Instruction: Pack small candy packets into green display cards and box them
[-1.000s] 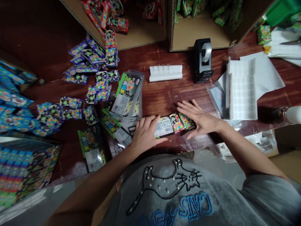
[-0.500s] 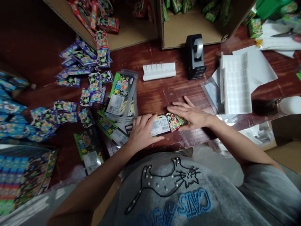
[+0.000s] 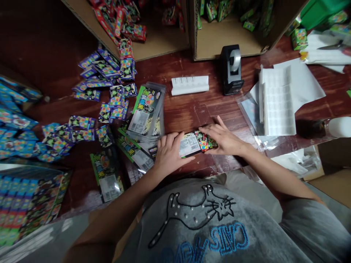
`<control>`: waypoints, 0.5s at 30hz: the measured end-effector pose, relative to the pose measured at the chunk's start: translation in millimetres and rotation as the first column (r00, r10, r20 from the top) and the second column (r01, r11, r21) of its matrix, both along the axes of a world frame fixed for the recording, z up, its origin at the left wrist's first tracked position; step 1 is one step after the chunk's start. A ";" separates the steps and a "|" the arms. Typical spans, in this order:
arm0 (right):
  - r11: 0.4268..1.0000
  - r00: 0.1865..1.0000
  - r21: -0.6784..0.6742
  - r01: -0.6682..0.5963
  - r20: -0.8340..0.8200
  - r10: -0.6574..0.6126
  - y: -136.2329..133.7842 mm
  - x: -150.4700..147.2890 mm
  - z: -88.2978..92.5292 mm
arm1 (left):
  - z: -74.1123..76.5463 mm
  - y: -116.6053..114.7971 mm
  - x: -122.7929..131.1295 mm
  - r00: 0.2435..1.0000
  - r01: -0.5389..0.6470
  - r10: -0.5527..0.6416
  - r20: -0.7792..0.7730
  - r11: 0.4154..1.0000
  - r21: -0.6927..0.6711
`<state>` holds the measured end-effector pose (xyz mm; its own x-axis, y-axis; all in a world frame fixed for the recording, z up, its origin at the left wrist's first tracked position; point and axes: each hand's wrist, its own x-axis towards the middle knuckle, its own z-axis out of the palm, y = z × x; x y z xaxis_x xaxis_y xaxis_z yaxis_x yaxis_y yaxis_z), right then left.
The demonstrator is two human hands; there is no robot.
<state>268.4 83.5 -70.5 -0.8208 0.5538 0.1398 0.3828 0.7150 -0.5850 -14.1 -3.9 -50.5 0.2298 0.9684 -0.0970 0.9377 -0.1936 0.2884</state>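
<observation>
A flat clear package with a black printed card and white label point(image 3: 189, 144) lies near the table's front edge. My left hand point(image 3: 170, 149) grips its left end, thumb along the near side and fingers over the far side. At its right end a small red candy box point(image 3: 202, 141) sits in line with a small green candy box point(image 3: 211, 142). My right hand point(image 3: 223, 138) closes around the green box, fingers on the far side and thumb on the near side. Whether the red box is partly inside the package I cannot tell.
Flat clear packages point(image 3: 144, 107) are stacked to the left, near purple candy boxes point(image 3: 104, 69). Behind stand cardboard boxes point(image 3: 161, 49) of red and green candy boxes. A black tape dispenser point(image 3: 231, 71), white label sheets point(image 3: 278, 102) and a white-capped bottle point(image 3: 338, 127) are right.
The whole view has shifted slightly to the right and down. Both hands keep their grips, and the small red and green boxes sit slightly nearer my left hand.
</observation>
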 end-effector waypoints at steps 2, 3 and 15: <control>1.000 1.000 0.003 0.014 -0.009 -0.014 0.1 -1.7 -0.7 | -0.8 0.5 0.1 1.000 0.010 -0.010 -0.002 1.000 -0.002; 1.000 1.000 0.004 0.021 -0.014 -0.021 0.2 -2.3 -1.0 | -1.2 0.9 0.0 1.000 0.014 -0.014 -0.003 1.000 -0.006; 1.000 1.000 -0.009 0.005 -0.001 -0.005 -0.3 1.2 -2.3 | -5.9 2.3 -4.6 0.998 0.050 -0.050 0.023 0.999 0.017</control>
